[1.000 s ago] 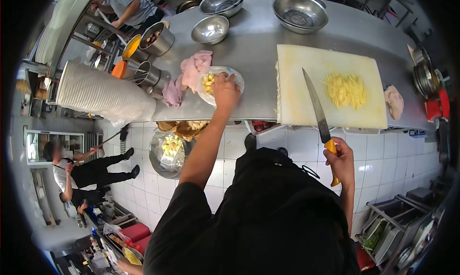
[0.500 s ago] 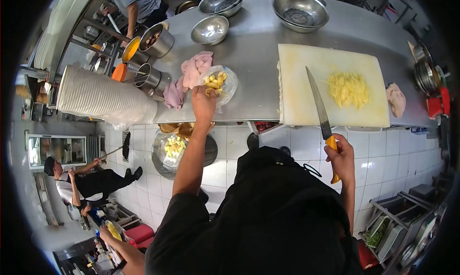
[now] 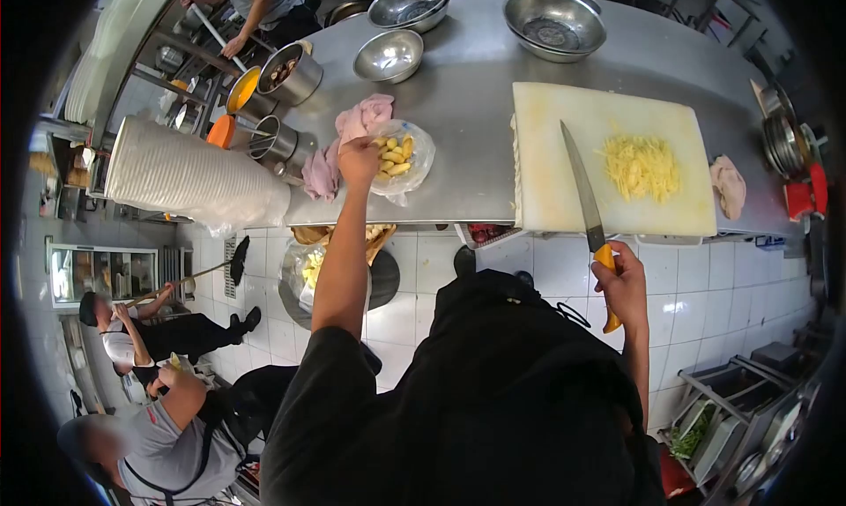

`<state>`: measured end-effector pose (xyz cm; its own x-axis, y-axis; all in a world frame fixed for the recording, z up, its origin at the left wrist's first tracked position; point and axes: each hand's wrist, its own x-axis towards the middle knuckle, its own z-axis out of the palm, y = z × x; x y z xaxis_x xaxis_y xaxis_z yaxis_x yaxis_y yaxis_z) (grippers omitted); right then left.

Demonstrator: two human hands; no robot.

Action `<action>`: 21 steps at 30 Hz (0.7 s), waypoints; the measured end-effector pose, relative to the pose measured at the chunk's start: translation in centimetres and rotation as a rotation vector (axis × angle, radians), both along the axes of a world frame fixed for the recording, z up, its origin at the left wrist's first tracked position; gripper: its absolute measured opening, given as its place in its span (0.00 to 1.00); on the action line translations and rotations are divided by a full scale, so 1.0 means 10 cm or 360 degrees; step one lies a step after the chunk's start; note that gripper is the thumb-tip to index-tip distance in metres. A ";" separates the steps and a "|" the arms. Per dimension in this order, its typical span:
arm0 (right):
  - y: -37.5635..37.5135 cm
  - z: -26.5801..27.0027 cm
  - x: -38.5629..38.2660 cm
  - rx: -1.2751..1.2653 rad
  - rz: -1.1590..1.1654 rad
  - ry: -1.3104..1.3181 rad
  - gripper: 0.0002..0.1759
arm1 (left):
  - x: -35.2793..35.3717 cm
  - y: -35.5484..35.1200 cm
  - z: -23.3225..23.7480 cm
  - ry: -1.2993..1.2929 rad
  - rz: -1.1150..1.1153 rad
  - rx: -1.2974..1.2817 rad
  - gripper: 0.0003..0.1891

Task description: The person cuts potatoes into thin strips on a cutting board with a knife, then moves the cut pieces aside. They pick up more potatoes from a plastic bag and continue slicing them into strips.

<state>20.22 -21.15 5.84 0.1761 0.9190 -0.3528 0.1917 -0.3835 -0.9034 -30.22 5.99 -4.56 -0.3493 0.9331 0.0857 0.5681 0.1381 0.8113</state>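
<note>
My right hand [image 3: 624, 282] is wrapped round the yellow handle of a chef's knife [image 3: 582, 184]. Its long blade points away from me over the left part of a white cutting board [image 3: 555, 105]; whether it touches cannot be told. Thin pale-yellow strips [image 3: 641, 167] lie heaped on the board. My left hand [image 3: 358, 162] is closed at the left edge of a clear plastic bag [image 3: 423, 173], its fingertips partly hidden. Peeled yellow pieces [image 3: 396, 154], possibly ginger, lie in the open bag. Just behind that hand is a crumpled pink cloth [image 3: 363, 116].
Steel bowls [image 3: 388, 56] stand at the back of the steel table [image 3: 467, 153]. Left are metal pots [image 3: 291, 76] and stacked white containers [image 3: 185, 175]. A folded cloth [image 3: 729, 187] lies right of the board. Co-workers stand left, one holding a broom [image 3: 236, 261].
My left hand has shifted left and away from me, from over the yellow pieces to the bag's edge. The knife has barely moved. A co-worker in grey has come into view at lower left.
</note>
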 end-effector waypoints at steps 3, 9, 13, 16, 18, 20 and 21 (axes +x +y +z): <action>-0.01 0.01 0.01 -0.0004 -0.0003 0.0003 0.18 | -0.03 -0.17 0.17 -0.0209 0.0089 0.0047 0.16; 0.01 0.01 -0.01 -0.0035 0.0050 -0.0049 0.20 | 0.24 -0.63 0.80 -0.0678 -0.0067 0.0108 0.13; 0.03 0.07 -0.05 -0.0088 0.0142 -0.0238 0.23 | 0.84 -0.81 1.02 -0.0686 -0.0275 0.0176 0.13; 0.05 0.04 -0.05 -0.0053 0.0190 -0.0351 0.26 | 1.38 -0.89 1.01 -0.0743 -0.0501 0.0146 0.12; 0.05 0.00 -0.03 -0.0011 0.0208 -0.0371 0.28 | 1.76 -0.90 0.95 -0.0795 -0.0623 0.0112 0.11; 0.06 0.08 -0.04 -0.0112 0.0161 -0.0203 0.28 | 2.16 -0.89 0.92 -0.0664 -0.0770 0.0279 0.11; 0.07 0.11 -0.04 -0.0155 0.0139 -0.0112 0.28 | 2.35 -0.90 0.93 -0.0595 -0.0841 0.0367 0.11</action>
<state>19.78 -20.45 6.97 0.1244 0.8939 -0.4307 0.2897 -0.4479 -0.8458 -6.76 -2.96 4.70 0.1027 0.9587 0.2651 0.1880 -0.2804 0.9413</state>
